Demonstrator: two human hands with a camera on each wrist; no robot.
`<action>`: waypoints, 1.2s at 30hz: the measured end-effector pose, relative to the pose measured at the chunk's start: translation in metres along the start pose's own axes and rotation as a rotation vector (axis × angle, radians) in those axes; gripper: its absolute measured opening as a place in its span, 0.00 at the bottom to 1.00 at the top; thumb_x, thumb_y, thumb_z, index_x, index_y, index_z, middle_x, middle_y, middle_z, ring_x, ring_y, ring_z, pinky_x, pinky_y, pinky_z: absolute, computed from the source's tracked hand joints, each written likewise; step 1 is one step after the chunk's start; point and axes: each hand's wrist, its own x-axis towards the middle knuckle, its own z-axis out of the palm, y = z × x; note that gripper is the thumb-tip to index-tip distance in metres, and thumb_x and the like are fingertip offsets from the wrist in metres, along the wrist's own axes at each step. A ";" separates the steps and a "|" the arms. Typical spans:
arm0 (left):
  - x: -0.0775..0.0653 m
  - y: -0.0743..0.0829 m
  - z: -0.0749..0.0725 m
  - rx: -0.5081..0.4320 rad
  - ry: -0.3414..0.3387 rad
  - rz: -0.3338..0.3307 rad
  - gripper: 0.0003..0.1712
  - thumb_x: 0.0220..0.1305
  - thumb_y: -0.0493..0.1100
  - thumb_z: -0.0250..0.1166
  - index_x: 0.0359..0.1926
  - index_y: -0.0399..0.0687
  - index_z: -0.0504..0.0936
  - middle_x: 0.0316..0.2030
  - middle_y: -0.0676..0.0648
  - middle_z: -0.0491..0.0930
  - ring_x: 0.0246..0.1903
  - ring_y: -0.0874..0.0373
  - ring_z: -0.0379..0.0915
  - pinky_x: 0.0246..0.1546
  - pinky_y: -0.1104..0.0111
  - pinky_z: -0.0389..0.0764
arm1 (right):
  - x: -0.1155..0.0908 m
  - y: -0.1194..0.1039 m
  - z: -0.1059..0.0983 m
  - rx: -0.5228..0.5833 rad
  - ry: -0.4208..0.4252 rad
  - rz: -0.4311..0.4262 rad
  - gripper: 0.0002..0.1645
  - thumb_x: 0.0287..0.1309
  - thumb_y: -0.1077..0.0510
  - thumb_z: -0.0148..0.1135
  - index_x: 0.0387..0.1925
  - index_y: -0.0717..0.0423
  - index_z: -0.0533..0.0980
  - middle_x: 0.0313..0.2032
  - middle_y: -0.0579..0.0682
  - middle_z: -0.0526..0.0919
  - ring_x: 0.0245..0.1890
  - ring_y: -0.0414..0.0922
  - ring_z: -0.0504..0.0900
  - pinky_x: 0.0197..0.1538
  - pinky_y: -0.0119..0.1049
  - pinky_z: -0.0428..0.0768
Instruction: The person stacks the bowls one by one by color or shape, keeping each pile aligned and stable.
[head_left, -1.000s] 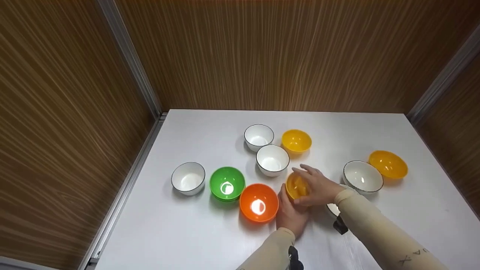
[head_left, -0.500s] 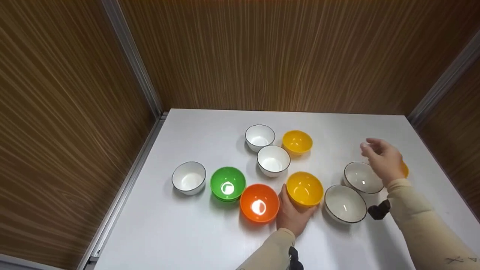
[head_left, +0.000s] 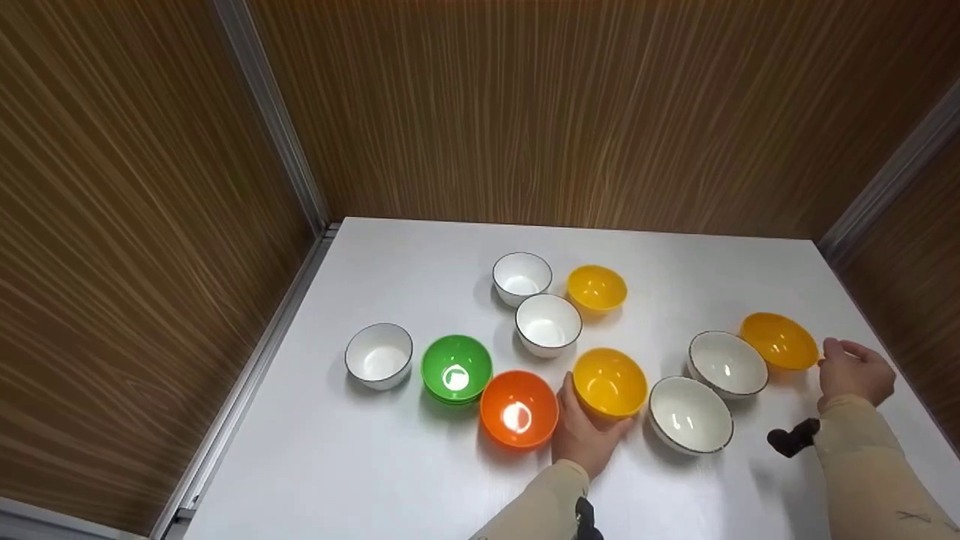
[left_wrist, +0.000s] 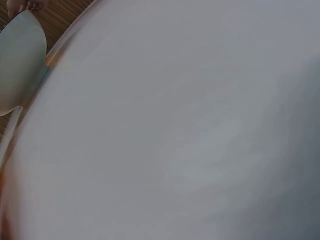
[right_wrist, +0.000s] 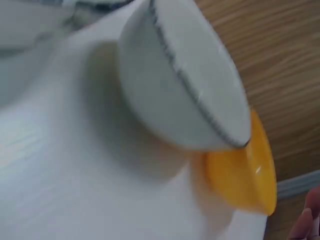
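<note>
My left hand point(head_left: 587, 441) grips a yellow bowl point(head_left: 609, 379) from its near side, thumb to the right and fingers along the left wall. Out at the far right, my right hand point(head_left: 855, 373) is beside the rim of another yellow bowl point(head_left: 780, 342), its fingers loosely bent and holding nothing. In the right wrist view, the fingertips point(right_wrist: 306, 220) show just past that bowl point(right_wrist: 242, 172). Two white bowls with dark rims, a farther one point(head_left: 727, 364) and a nearer one point(head_left: 690, 415), stand between the hands.
An orange bowl point(head_left: 519, 409) stands left of the held bowl, beside stacked green bowls point(head_left: 456, 367) and a white bowl point(head_left: 379, 355). Behind are two white bowls point(head_left: 548, 325) and a yellow bowl point(head_left: 596, 289). Wood-grain panels point(head_left: 570, 112) enclose the white table point(head_left: 360, 465).
My right hand has left the yellow bowl at my left hand and swung right, past the white bowls, to the far-right yellow bowl. The left hand stays at its bowl.
</note>
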 end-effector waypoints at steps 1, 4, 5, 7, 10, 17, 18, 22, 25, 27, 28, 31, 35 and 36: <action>0.000 0.000 0.000 0.000 -0.001 0.000 0.67 0.31 0.66 0.74 0.69 0.53 0.47 0.63 0.53 0.59 0.60 0.59 0.58 0.61 0.61 0.60 | 0.002 0.004 -0.003 0.001 0.012 0.027 0.43 0.43 0.40 0.67 0.63 0.39 0.63 0.37 0.36 0.71 0.39 0.34 0.73 0.57 0.32 0.68; -0.002 0.000 0.001 -0.007 0.001 0.010 0.67 0.31 0.67 0.73 0.69 0.52 0.47 0.62 0.53 0.59 0.60 0.59 0.58 0.61 0.62 0.61 | 0.005 0.015 -0.011 -0.016 0.028 0.087 0.46 0.45 0.39 0.66 0.66 0.39 0.58 0.37 0.36 0.68 0.37 0.34 0.72 0.58 0.34 0.68; -0.002 0.000 0.001 -0.008 0.004 0.015 0.67 0.31 0.67 0.73 0.69 0.52 0.48 0.62 0.53 0.59 0.60 0.59 0.58 0.61 0.62 0.61 | 0.006 0.018 -0.013 -0.025 0.029 0.096 0.47 0.45 0.39 0.65 0.67 0.39 0.56 0.37 0.37 0.68 0.37 0.34 0.71 0.60 0.35 0.65; -0.002 0.000 0.002 -0.006 0.010 0.025 0.67 0.31 0.68 0.73 0.69 0.52 0.48 0.62 0.53 0.59 0.60 0.59 0.58 0.60 0.62 0.61 | 0.007 0.022 -0.016 -0.056 0.027 0.111 0.49 0.46 0.38 0.64 0.68 0.40 0.54 0.38 0.38 0.68 0.42 0.37 0.71 0.61 0.36 0.64; -0.002 0.001 0.002 -0.015 0.021 0.042 0.67 0.31 0.67 0.73 0.69 0.51 0.48 0.61 0.52 0.60 0.59 0.59 0.59 0.60 0.62 0.62 | 0.009 0.026 -0.017 -0.134 0.012 0.129 0.50 0.48 0.36 0.61 0.69 0.40 0.51 0.39 0.39 0.68 0.45 0.39 0.70 0.61 0.37 0.64; 0.001 0.005 0.001 0.003 0.029 0.077 0.66 0.32 0.66 0.74 0.68 0.49 0.49 0.60 0.53 0.60 0.59 0.59 0.60 0.60 0.63 0.62 | 0.015 0.027 -0.016 -0.230 -0.091 0.141 0.53 0.48 0.33 0.59 0.70 0.43 0.46 0.42 0.43 0.67 0.43 0.41 0.70 0.54 0.35 0.73; 0.002 0.006 0.001 0.010 0.029 0.077 0.66 0.32 0.66 0.74 0.68 0.49 0.49 0.60 0.53 0.60 0.59 0.59 0.60 0.60 0.63 0.62 | 0.016 0.026 -0.016 -0.233 -0.106 0.143 0.54 0.47 0.33 0.59 0.70 0.43 0.46 0.42 0.43 0.67 0.44 0.41 0.70 0.53 0.34 0.74; 0.003 0.007 0.001 0.021 0.027 0.081 0.66 0.32 0.66 0.73 0.69 0.51 0.48 0.60 0.53 0.60 0.59 0.60 0.60 0.60 0.64 0.62 | 0.016 0.025 -0.012 -0.248 -0.147 0.163 0.58 0.44 0.31 0.60 0.70 0.42 0.44 0.45 0.44 0.67 0.47 0.43 0.69 0.51 0.33 0.75; 0.003 0.006 0.001 0.023 0.031 0.097 0.66 0.32 0.65 0.74 0.69 0.53 0.47 0.61 0.53 0.60 0.59 0.59 0.60 0.60 0.63 0.62 | 0.016 0.026 -0.011 -0.225 -0.163 0.170 0.59 0.44 0.32 0.61 0.71 0.43 0.42 0.45 0.44 0.67 0.47 0.43 0.69 0.47 0.32 0.77; 0.002 0.006 0.002 0.025 0.032 0.106 0.66 0.32 0.65 0.74 0.69 0.53 0.47 0.61 0.53 0.60 0.59 0.59 0.60 0.60 0.63 0.62 | 0.017 0.027 -0.011 -0.213 -0.174 0.172 0.59 0.45 0.33 0.60 0.71 0.44 0.41 0.45 0.45 0.67 0.46 0.43 0.70 0.46 0.32 0.78; 0.002 0.005 0.002 0.025 0.033 0.108 0.66 0.32 0.65 0.74 0.69 0.54 0.47 0.61 0.53 0.60 0.59 0.59 0.60 0.60 0.63 0.62 | 0.017 0.028 -0.010 -0.210 -0.180 0.178 0.59 0.45 0.32 0.60 0.71 0.43 0.41 0.45 0.45 0.67 0.46 0.43 0.70 0.46 0.33 0.78; 0.003 0.005 0.002 0.021 0.030 0.106 0.66 0.32 0.65 0.73 0.69 0.55 0.47 0.61 0.53 0.60 0.59 0.60 0.60 0.60 0.63 0.62 | 0.018 0.029 -0.009 -0.218 -0.196 0.198 0.58 0.45 0.31 0.58 0.71 0.42 0.41 0.45 0.45 0.69 0.45 0.43 0.71 0.48 0.33 0.77; 0.004 0.006 0.002 0.016 0.028 0.106 0.66 0.32 0.66 0.73 0.69 0.53 0.48 0.61 0.54 0.60 0.59 0.60 0.60 0.60 0.64 0.61 | 0.019 0.028 -0.007 -0.206 -0.207 0.230 0.56 0.46 0.31 0.56 0.71 0.39 0.41 0.46 0.45 0.70 0.45 0.44 0.71 0.50 0.33 0.76; 0.004 0.006 0.002 0.014 0.029 0.108 0.66 0.32 0.66 0.73 0.69 0.52 0.48 0.61 0.54 0.60 0.59 0.60 0.60 0.60 0.63 0.61 | 0.019 0.027 -0.007 -0.207 -0.206 0.234 0.55 0.47 0.31 0.56 0.71 0.39 0.41 0.46 0.45 0.70 0.45 0.44 0.71 0.50 0.33 0.76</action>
